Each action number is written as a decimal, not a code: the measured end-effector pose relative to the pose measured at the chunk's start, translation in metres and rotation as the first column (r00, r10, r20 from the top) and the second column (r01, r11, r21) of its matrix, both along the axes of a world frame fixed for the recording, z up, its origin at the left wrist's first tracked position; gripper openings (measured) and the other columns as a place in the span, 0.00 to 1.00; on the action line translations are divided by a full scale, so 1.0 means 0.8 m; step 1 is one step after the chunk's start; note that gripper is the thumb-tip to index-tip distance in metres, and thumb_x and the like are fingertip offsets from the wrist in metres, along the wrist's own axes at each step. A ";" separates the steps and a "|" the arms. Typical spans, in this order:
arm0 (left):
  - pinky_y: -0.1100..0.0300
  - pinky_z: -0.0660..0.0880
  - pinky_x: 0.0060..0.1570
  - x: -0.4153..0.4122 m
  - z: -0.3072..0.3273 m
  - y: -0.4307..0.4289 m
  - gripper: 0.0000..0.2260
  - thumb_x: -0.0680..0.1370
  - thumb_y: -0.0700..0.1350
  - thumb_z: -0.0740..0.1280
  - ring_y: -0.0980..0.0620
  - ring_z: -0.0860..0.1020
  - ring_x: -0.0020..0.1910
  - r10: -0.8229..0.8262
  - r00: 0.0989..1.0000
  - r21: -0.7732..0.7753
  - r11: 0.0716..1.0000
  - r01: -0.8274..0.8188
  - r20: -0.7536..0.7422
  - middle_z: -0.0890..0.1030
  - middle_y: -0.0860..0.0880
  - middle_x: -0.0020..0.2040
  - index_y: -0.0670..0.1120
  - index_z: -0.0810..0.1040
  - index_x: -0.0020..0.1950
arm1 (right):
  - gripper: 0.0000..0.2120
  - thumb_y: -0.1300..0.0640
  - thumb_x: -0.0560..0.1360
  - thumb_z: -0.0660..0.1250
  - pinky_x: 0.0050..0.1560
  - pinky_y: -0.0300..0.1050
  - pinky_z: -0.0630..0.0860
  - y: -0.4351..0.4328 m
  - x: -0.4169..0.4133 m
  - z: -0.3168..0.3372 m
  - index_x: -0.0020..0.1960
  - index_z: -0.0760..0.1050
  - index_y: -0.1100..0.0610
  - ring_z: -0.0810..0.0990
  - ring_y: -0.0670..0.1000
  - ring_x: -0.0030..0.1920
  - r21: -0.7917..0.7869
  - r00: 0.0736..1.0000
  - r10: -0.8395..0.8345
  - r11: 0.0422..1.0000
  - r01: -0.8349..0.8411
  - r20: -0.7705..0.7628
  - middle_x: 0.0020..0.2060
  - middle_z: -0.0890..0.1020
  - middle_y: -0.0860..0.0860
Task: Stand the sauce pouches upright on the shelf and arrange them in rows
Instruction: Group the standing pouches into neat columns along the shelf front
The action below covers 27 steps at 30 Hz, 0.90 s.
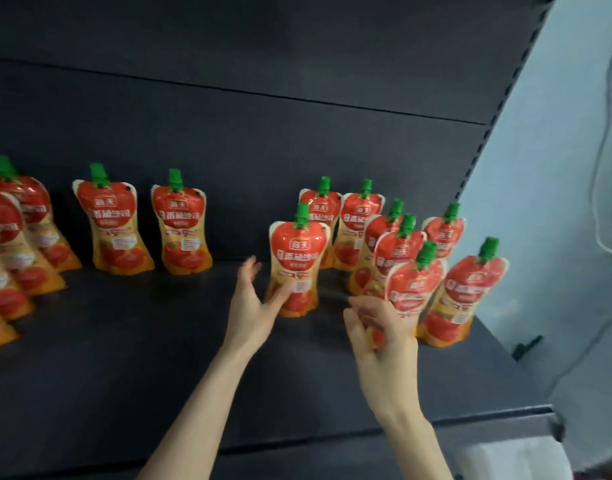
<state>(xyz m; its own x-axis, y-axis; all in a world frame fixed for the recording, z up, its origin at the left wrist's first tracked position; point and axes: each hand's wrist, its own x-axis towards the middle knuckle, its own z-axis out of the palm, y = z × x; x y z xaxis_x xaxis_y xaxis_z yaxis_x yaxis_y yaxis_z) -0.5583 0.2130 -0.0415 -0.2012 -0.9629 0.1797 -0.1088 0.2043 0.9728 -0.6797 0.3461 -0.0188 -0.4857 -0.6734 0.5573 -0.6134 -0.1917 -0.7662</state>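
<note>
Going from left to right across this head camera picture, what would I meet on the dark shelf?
A crowded bunch of red-and-yellow sauce pouches → two separate green-capped pouches at the back → the left hand → the lone pouch it touches → the right hand → the right-end pouch.

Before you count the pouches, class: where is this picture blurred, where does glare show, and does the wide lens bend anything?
Head view: motion blur smears the right hand and its pouch; glare streaks the red tops, as on the middle pouch; label print is unreadable; the far-left pouches lean outward and the back panel seam slants, likely from wide-angle distortion.
</note>
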 end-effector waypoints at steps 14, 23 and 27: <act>0.68 0.75 0.44 -0.026 -0.023 0.096 0.09 0.76 0.48 0.66 0.59 0.79 0.52 0.069 0.997 -0.048 0.996 -0.071 -0.027 0.79 0.53 0.53 0.52 0.73 0.55 | 0.23 0.56 0.71 0.72 0.58 0.45 0.73 0.034 -0.095 -0.031 0.62 0.66 0.51 0.72 0.49 0.59 0.055 0.977 -0.058 0.997 0.048 0.207 0.58 0.72 0.49; 0.68 0.76 0.44 -0.013 -0.010 0.134 0.09 0.76 0.47 0.65 0.59 0.79 0.53 0.044 0.990 0.004 0.999 -0.044 -0.134 0.80 0.54 0.54 0.52 0.72 0.55 | 0.13 0.57 0.69 0.74 0.44 0.45 0.73 0.018 -0.107 -0.033 0.45 0.72 0.62 0.75 0.54 0.43 0.098 0.974 0.005 0.995 -0.027 0.226 0.43 0.75 0.55; 0.69 0.76 0.40 0.017 -0.005 0.139 0.09 0.77 0.48 0.63 0.63 0.79 0.50 0.095 0.984 0.021 0.995 -0.093 -0.151 0.79 0.54 0.52 0.50 0.72 0.56 | 0.11 0.57 0.70 0.73 0.45 0.44 0.76 0.013 -0.079 -0.025 0.46 0.74 0.61 0.79 0.52 0.44 0.059 0.935 0.177 0.977 -0.205 0.308 0.43 0.80 0.55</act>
